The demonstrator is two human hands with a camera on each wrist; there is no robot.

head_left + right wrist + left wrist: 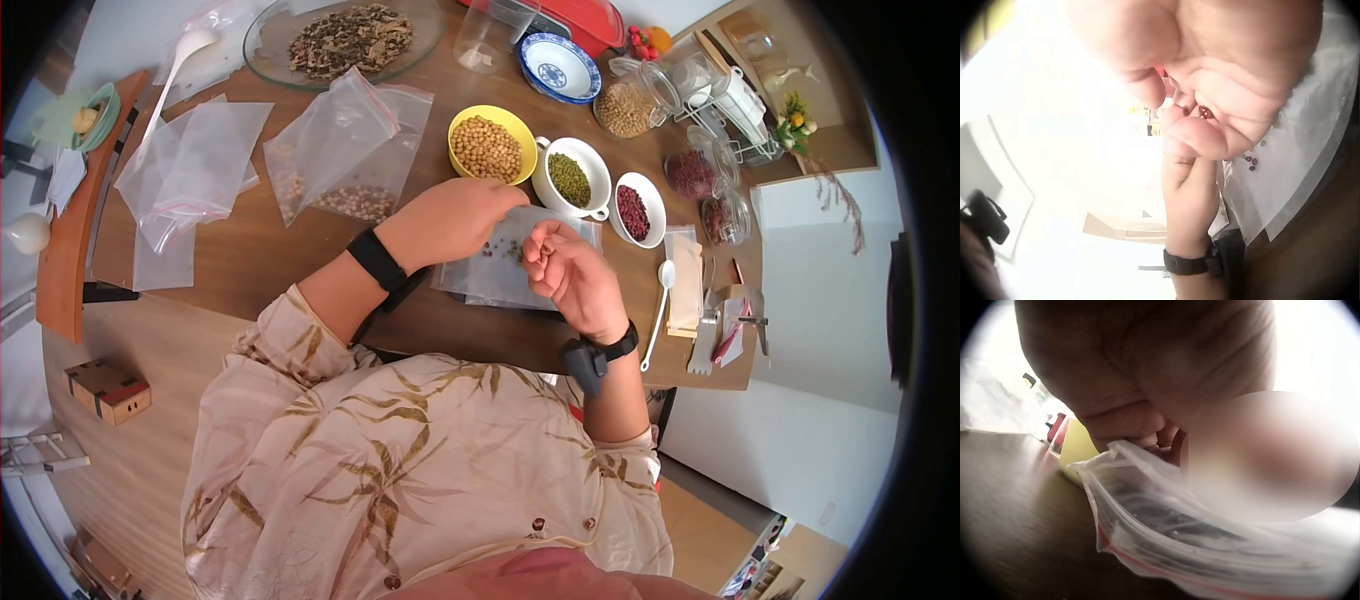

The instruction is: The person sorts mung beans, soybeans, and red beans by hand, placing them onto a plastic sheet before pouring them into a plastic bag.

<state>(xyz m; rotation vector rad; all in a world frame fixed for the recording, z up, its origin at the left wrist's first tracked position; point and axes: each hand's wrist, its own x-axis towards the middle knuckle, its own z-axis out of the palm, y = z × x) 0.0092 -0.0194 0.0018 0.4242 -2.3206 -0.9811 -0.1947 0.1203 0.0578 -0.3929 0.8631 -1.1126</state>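
Observation:
A clear zip bag (490,280) lies at the table's front edge, with a few green and dark red beans showing in it. My left hand (450,222) grips its upper edge; in the left wrist view the fingers of that hand (1147,369) are at the open mouth of the bag (1172,550), partly hidden. Palm up over the bag's right side, my right hand (575,275) has its fingers curled. In the right wrist view, small red beans (1205,112) lie within the curled fingers of this hand (1229,81).
Behind the hands stand a yellow bowl of chickpeas (486,148), a white cup of green beans (569,180) and a white bowl of red beans (634,212). Filled bags (350,150) lie left, a white spoon (658,315) right. Glass jars (630,105) stand at the back right.

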